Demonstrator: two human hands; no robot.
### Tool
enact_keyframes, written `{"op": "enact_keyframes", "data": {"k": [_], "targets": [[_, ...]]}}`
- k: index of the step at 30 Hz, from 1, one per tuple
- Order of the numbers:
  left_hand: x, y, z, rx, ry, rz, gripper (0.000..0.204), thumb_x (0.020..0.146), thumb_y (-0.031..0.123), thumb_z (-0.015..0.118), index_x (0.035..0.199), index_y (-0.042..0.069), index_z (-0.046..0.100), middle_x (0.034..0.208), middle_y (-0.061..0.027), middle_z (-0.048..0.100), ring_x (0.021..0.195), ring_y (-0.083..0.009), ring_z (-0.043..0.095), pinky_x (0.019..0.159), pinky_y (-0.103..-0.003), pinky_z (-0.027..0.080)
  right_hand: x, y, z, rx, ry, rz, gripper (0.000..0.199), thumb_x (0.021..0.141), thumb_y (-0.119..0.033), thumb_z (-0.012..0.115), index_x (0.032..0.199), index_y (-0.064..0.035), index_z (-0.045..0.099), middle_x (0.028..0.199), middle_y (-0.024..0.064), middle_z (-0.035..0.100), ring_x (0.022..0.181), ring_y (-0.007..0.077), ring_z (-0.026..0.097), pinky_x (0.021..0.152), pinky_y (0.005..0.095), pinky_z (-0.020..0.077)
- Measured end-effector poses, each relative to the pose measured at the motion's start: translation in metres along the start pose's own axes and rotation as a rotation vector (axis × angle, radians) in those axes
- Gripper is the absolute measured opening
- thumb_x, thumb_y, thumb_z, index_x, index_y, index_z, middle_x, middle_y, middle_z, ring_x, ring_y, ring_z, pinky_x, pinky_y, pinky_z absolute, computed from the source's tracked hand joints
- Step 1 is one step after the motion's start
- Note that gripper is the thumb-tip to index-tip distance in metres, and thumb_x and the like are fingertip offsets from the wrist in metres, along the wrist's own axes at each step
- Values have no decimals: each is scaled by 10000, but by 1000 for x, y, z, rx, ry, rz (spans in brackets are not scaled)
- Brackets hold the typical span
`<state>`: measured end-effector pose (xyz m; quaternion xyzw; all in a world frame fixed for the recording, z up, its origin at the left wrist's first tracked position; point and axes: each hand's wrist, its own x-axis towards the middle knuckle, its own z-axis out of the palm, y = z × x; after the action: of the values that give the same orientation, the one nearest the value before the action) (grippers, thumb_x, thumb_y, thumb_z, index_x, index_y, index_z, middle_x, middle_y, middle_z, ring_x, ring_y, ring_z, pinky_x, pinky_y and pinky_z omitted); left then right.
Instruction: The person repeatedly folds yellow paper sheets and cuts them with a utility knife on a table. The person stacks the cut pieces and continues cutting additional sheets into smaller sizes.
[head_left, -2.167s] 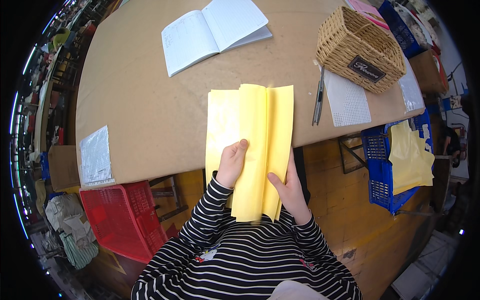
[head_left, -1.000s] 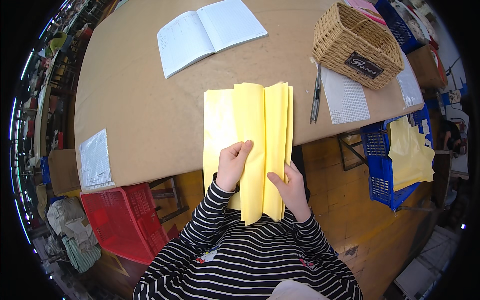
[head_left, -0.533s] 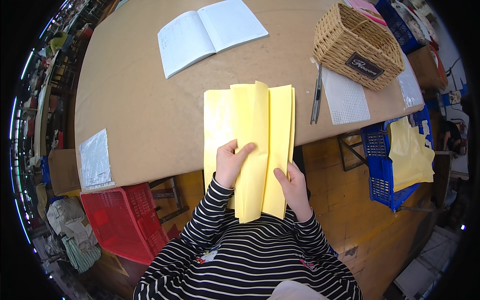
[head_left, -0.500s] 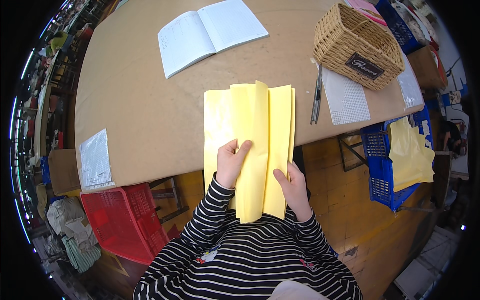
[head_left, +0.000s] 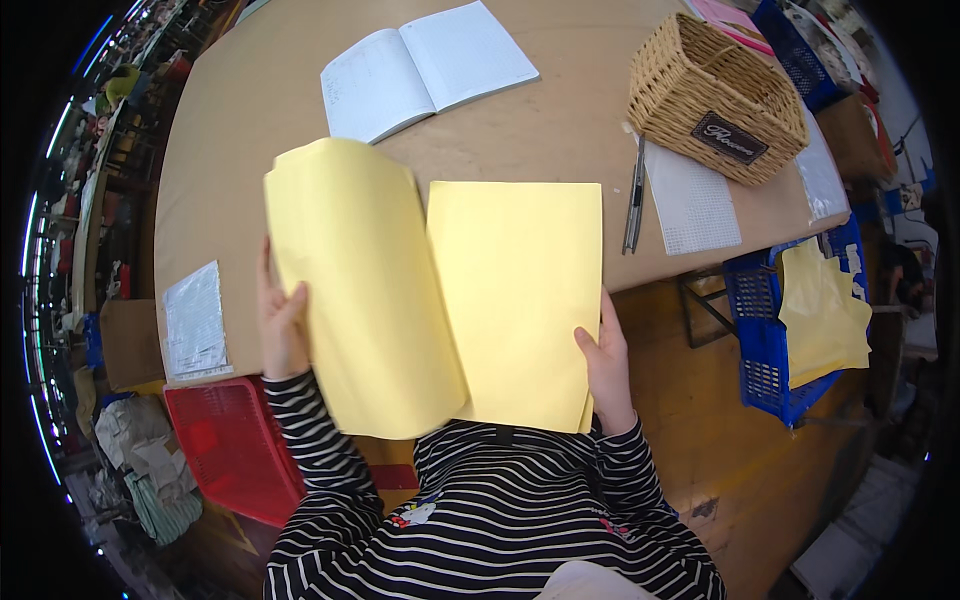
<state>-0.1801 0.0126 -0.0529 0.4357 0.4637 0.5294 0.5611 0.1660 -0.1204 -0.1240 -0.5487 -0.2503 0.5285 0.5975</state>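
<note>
Two portions of yellow paper are spread before me over the table's near edge. My left hand (head_left: 286,325) grips the outer edge of the left yellow sheet (head_left: 365,300), thumb in front and fingers partly hidden behind. That sheet bows upward and leans to the left. At its lower right side it overlaps the flatter right yellow sheets (head_left: 525,300). My right hand (head_left: 608,362) is closed on their right edge, with the thumb on top. More than one layer shows at their lower right corner.
An open notebook (head_left: 430,65) lies far on the brown-covered table (head_left: 240,130). To the right are a wicker basket (head_left: 700,100), a utility knife (head_left: 635,200) and a dotted white sheet (head_left: 690,200). A red crate (head_left: 230,440) sits low left; a blue crate (head_left: 760,330) holding yellow paper, low right.
My hands have moved apart. The left one has swung the folded-over yellow paper out to the left, opening it wide, while the right one keeps its hold on the right edge.
</note>
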Motion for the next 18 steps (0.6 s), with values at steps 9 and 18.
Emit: {"op": "enact_keyframes", "data": {"k": [9, 18], "targets": [[58, -52, -230, 789, 210, 33, 687, 928, 26, 584, 1528, -19, 253, 1472, -220, 460, 1364, -275, 450, 1138, -367, 345, 10, -28, -16, -75, 0, -50, 356, 986, 28, 484, 1338, 75, 492, 1223, 130, 636, 1078, 141, 624, 927, 261, 484], [4, -20, 34, 215, -176, 135, 612, 973, 75, 560, 1524, 10, 304, 1513, -162, 434, 1394, -270, 417, 1169, -375, 287, 24, -78, 22, 36, -15, -427, 368, 994, -21, 533, 1342, 77, 462, 1229, 142, 608, 1103, 170, 587, 968, 299, 450]]}}
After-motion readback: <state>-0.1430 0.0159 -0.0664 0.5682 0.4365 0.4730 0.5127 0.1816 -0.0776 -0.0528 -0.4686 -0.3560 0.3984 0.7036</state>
